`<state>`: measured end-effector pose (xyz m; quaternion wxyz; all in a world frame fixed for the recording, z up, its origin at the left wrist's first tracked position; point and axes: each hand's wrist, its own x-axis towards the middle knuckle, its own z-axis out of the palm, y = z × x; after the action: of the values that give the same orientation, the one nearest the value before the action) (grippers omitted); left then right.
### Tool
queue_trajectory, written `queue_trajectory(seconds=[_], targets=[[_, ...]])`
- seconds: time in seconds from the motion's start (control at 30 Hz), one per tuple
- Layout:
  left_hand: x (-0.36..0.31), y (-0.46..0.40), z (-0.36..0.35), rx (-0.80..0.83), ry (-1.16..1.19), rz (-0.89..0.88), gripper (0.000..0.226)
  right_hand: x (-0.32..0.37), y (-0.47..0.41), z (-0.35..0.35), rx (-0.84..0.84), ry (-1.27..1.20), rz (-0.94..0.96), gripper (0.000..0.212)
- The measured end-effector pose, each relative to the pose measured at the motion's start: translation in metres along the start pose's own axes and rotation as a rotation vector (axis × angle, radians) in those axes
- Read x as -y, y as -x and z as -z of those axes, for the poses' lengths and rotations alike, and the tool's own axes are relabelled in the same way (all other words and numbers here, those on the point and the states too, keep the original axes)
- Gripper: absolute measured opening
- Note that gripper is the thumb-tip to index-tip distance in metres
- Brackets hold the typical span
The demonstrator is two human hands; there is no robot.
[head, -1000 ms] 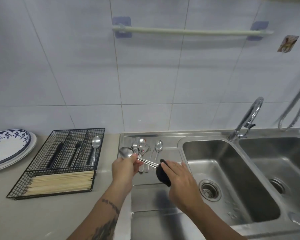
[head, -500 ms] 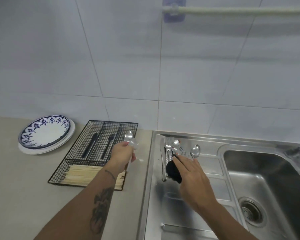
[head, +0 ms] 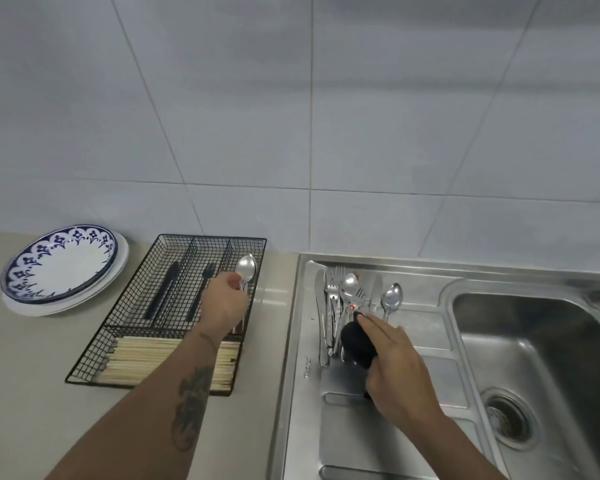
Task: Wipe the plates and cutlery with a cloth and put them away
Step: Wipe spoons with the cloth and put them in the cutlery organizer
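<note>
My left hand [head: 224,303] reaches into the right compartment of the black wire cutlery tray [head: 132,327] and pinches the handle of a steel spoon [head: 246,270], whose bowl lies at the compartment's far end. My right hand [head: 392,368] grips a dark balled cloth [head: 356,344] over the steel drainboard [head: 413,327]. Just beyond the cloth lies a pile of wet cutlery [head: 336,306]: forks, knives and spoons, with one spoon [head: 391,296] apart on the right. Blue-patterned plates [head: 59,268] are stacked at the far left of the counter.
The tray also holds a black knife [head: 163,292], a black fork [head: 201,289] and a row of wooden chopsticks [head: 160,358] in its front section. The sink basin [head: 541,348] with its drain [head: 508,420] lies at the right. A tiled wall backs the counter.
My left hand carried the spoon from above the drainboard leftward and lowered it into the tray's right compartment. My right hand stayed over the drainboard with the cloth. The view swung left.
</note>
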<state>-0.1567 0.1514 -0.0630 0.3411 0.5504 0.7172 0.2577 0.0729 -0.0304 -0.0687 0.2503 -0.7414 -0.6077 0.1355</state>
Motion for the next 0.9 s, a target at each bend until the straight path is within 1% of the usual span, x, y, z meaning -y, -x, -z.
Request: queue_trajectory(seconds=[0.07,0.13,0.17,0.23,0.3,0.37,0.43,0.53,0.63,0.7,0.77,0.83,0.9], targets=[[-0.003,0.01,-0.001,-0.031,-0.066,-0.062,0.047,-0.013,0.003,0.005,-0.003,-0.008,-0.066,0.077],[-0.012,0.024,-0.007,-0.064,-0.072,-0.147,0.045,-0.027,0.007,0.012,-0.03,-0.028,-0.12,0.075],[-0.018,0.033,-0.013,-0.04,-0.056,-0.195,0.042,-0.033,0.008,0.015,-0.048,-0.034,-0.143,0.073],[-0.031,0.056,-0.036,0.076,-0.039,-0.278,0.038,-0.045,0.009,0.022,-0.088,-0.048,-0.182,0.071],[-0.041,0.081,-0.067,0.202,-0.05,-0.346,0.033,-0.054,0.012,0.029,-0.12,-0.047,-0.215,0.069],[-0.045,0.102,-0.102,0.285,-0.087,-0.423,0.027,-0.06,0.015,0.034,-0.129,-0.027,-0.223,0.068],[-0.048,0.12,-0.133,0.324,-0.181,-0.492,0.023,-0.064,0.019,0.038,-0.123,-0.01,-0.206,0.069],[-0.049,0.135,-0.166,0.291,-0.359,-0.584,0.024,-0.072,0.026,0.04,-0.099,0.029,-0.178,0.071],[-0.051,0.143,-0.181,0.2,-0.484,-0.616,0.028,-0.085,0.033,0.04,-0.028,0.12,-0.126,0.074],[-0.05,0.145,-0.187,0.149,-0.527,-0.626,0.031,-0.091,0.038,0.039,0.102,0.179,-0.07,0.077],[-0.052,0.147,-0.192,0.129,-0.564,-0.614,0.034,-0.095,0.043,0.037,0.227,0.178,-0.071,0.081],[-0.055,0.145,-0.195,0.137,-0.58,-0.58,0.036,-0.097,0.047,0.033,0.238,0.148,-0.075,0.08],[-0.06,0.143,-0.196,0.159,-0.579,-0.532,0.035,-0.101,0.051,0.029,0.211,0.13,-0.064,0.075]])
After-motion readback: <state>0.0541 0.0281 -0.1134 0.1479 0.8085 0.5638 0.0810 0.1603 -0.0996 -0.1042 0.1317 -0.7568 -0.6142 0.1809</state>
